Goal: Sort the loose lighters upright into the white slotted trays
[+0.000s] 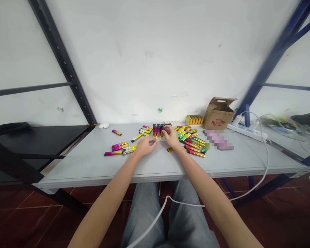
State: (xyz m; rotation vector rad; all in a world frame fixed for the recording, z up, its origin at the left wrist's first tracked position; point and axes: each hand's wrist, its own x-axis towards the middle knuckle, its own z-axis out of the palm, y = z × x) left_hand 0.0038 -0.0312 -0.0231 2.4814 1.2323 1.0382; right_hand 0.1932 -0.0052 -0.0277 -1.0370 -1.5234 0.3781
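Observation:
Several lighters [158,130] with purple-to-gold bodies and black tops stand upright in a white holed tray [160,139] in the middle of the table. At the tray's front left corner, my left hand [144,146] is curled, thumb and finger closed on its edge. My right hand [172,137] reaches over the right part of the tray. Its thumb and fingers pinch the upper end of an upright lighter [162,131], partly hidden by the fingers. Purple and yellow lighters [120,146] lie loose to the left; red, green and gold ones [193,143] are heaped to the right.
Behind the heap, a block of yellow lighters [194,120] stands beside an open cardboard box [218,115]. A pink pixelated item [219,139] lies farther right, near a white power strip [248,131]. A white cable [267,165] hangs over the table's front edge. A small white case [104,126] sits back left.

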